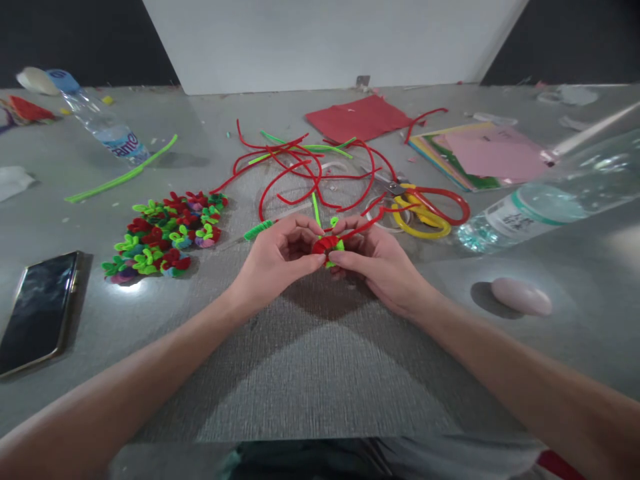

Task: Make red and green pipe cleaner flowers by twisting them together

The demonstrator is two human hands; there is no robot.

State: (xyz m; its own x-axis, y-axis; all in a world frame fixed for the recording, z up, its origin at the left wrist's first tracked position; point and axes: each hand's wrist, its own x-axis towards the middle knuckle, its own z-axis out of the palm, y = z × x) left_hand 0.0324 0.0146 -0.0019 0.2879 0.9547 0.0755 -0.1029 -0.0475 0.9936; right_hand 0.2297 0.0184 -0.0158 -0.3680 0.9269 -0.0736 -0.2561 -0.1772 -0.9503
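My left hand (283, 253) pinches the left side of a small red and green pipe-cleaner piece (325, 245), near the middle of the table. On its right side, my right hand (375, 257) grips the same piece between thumb and fingers. A red stem runs from it over the right fingers, and a green stem stands up behind it. Beyond my hands lie loose red pipe cleaners (320, 177) with some green ones. Just left of my left hand is a green coil (258, 230) on a thin stick. Small red and green pipe-cleaner pieces (155, 240) form a cluster further left.
Scissors (430, 212) with red and yellow handles lie right of the loose stems. Bottles stand or lean at left (103, 123) and right (545, 200). Around are a phone (40, 313), a pinkish oval object (521, 297), red felt (357, 120) and coloured sheets (493, 153).
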